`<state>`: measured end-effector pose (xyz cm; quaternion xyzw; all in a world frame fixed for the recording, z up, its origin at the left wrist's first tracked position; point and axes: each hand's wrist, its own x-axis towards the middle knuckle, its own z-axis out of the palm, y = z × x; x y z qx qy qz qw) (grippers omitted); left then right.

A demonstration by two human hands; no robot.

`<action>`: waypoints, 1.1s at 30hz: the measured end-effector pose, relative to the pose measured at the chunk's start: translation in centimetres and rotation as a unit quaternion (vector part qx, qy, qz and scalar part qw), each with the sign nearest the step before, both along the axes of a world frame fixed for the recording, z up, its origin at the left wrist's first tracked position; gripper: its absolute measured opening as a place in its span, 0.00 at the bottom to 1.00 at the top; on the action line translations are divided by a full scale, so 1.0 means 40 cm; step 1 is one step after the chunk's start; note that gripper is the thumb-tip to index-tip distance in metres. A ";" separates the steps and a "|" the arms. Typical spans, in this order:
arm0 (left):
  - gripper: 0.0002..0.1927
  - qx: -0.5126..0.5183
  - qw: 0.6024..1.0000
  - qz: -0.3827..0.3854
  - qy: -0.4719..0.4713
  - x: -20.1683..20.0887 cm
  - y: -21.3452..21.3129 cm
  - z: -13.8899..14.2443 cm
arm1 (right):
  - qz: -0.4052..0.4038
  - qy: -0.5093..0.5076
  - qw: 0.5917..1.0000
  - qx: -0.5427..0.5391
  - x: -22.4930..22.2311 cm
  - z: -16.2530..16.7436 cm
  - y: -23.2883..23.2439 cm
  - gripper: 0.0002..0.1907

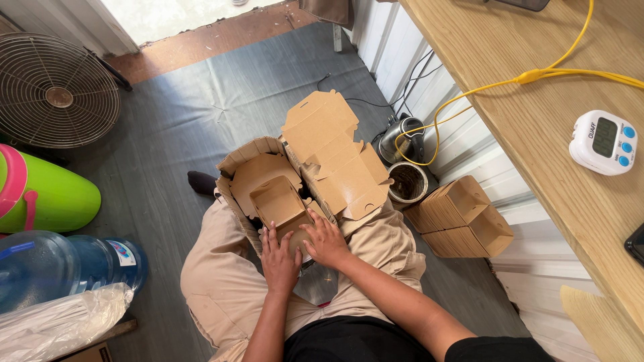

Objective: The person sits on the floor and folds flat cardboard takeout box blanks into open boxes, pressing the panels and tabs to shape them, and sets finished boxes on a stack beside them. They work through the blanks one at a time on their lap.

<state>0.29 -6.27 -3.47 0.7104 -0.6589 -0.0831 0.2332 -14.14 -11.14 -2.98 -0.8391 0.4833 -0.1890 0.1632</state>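
Observation:
I sit with a brown cardboard box (276,201) on my lap, its flaps half folded up. My left hand (279,261) presses flat on the near flap of the box. My right hand (325,240) lies beside it, fingers spread on the same near edge. Flat unfolded cardboard blanks (335,157) rest across my right knee, fanning out to the right of the box. Another folded cardboard piece (247,155) stands behind the box at the left.
A stack of folded brown boxes (463,216) lies on the floor at right, below a wooden table (510,87) carrying a white timer (603,142) and yellow cable (469,94). A kettle (401,137) and bin (406,182) stand by the wall. Fan (57,90), green container (47,196), water bottles (64,265) at left.

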 end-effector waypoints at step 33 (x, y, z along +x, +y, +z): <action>0.17 -0.035 0.992 -0.115 -0.030 -0.030 0.009 -0.001 | 0.001 0.000 1.000 0.002 -0.009 -0.006 -0.003 0.25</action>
